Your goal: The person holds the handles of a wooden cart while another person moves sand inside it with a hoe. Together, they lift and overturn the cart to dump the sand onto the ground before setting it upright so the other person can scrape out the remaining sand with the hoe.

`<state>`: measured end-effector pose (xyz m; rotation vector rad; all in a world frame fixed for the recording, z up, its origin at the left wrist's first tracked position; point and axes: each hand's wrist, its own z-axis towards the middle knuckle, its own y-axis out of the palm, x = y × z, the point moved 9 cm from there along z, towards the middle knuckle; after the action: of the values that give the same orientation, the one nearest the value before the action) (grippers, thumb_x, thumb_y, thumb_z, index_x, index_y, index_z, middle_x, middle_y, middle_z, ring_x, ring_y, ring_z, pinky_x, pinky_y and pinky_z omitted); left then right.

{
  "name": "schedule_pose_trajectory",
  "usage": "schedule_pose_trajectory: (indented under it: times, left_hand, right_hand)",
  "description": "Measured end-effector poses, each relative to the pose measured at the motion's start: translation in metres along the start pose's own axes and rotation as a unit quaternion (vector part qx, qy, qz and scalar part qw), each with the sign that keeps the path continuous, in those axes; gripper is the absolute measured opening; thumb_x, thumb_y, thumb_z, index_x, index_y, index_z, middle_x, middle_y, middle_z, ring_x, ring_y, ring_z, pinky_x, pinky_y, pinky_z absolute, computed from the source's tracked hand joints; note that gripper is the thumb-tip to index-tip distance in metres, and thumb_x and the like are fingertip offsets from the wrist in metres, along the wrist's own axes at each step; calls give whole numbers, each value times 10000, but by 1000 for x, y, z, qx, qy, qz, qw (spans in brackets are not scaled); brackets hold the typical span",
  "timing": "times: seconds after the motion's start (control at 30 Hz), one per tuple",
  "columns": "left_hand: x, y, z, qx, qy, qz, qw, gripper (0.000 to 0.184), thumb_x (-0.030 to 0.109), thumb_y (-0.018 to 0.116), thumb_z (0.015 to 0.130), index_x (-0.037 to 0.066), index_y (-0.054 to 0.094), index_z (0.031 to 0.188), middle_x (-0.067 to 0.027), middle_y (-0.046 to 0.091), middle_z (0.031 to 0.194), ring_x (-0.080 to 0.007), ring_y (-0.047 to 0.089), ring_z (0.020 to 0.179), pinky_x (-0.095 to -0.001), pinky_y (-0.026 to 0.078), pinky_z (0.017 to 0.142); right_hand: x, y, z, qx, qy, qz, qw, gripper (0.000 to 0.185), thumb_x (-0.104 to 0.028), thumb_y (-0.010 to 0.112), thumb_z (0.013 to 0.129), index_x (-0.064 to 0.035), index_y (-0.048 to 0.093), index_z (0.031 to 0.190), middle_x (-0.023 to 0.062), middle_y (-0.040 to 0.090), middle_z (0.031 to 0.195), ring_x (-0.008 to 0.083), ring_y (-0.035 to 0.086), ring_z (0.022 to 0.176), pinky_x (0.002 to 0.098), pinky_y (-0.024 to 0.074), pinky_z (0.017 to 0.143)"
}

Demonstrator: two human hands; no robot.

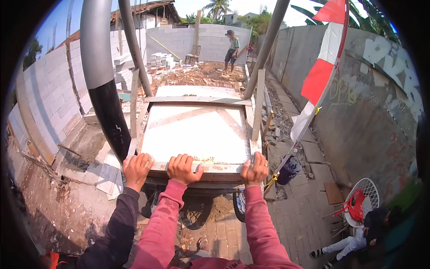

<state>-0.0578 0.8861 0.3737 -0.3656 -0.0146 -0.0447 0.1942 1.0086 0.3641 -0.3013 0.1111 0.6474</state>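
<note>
A cart with a wooden frame and a white panel for its bed stands in front of me. My left hand, in a pink-red sleeve, has its fingers curled over the near edge of the frame, left of its middle. At the right corner of that same edge, my right hand grips the wood, with a ring on one finger. Another person's hand in a dark sleeve holds the left corner. Part of a wheel shows below the frame. My palms are hidden.
Metal posts rise beyond the cart. A red-and-white flag strip hangs at right above a dark bucket. A person stands on rubble ahead; another sits by a white chair. Walls flank the site.
</note>
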Motion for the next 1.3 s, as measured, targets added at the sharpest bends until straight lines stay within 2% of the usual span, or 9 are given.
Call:
schedule_pose_trajectory:
  times: [0.23,0.37,0.5,0.57,0.63,0.67,0.73,0.87,1.3]
  left_hand:
    - [2,-41,-20,100,-112,-42,988,217,253,723,748,75,642,843,-83,657,845,-275,625,839,-389,451,791]
    - [-23,-205,82,284,-189,34,939,830,463,820,742,35,448,1348,-176,517,1314,-364,480,1239,-487,358,1028]
    - [-59,-374,176,494,-152,-36,855,1324,690,851,555,-77,225,1434,-323,297,1430,-437,357,1349,-518,316,1118]
    - [-56,-422,209,466,-121,-209,851,1134,507,891,649,-108,279,1379,-308,502,1272,-376,535,1202,-469,388,1091]
    - [-27,-454,189,400,-95,-332,849,984,430,882,707,-121,359,1332,-292,612,1154,-349,624,1103,-454,435,1059]
    - [-13,-460,168,342,-99,-405,842,777,342,824,770,-115,441,1269,-239,641,1000,-330,656,987,-444,486,989]
    - [41,-492,107,315,-102,-421,845,311,202,674,875,-66,623,1024,-127,608,656,-281,659,687,-425,559,743]
    - [54,-523,18,339,-180,-498,777,219,216,617,869,26,536,798,-83,505,618,-226,513,546,-368,474,626]
    - [164,-654,-255,343,-229,-371,832,356,349,491,878,2,480,957,-205,582,814,-319,605,806,-507,500,854]
  right_hand:
    - [9,-39,-38,-87,47,-23,995,481,-367,584,825,-10,608,1147,168,590,1187,366,570,1081,450,440,936]
    - [7,-130,20,-30,160,64,984,993,-606,723,786,50,327,1418,256,405,1373,431,360,1324,530,257,1125]
    - [-30,-321,207,286,41,232,929,1280,-592,846,673,68,109,1485,280,212,1508,431,242,1416,502,225,1164]
    - [-27,-382,271,358,85,215,905,1118,-564,842,704,83,286,1426,285,431,1403,384,459,1300,451,377,1081]
    - [-14,-433,247,347,209,437,803,454,-380,833,790,28,637,832,106,658,673,138,590,516,280,489,508]
    - [-10,-460,217,354,215,387,824,330,-269,815,818,1,629,785,83,616,652,117,535,476,267,456,471]
    - [15,-502,163,346,263,430,791,235,-107,725,840,-8,570,695,66,577,627,139,547,510,275,472,508]
    - [5,-564,85,360,277,410,791,206,-93,703,824,-34,543,708,54,528,609,170,530,516,318,487,549]
    - [-18,-721,-181,270,308,460,788,58,-95,500,911,-43,499,886,117,574,851,266,587,860,473,483,919]
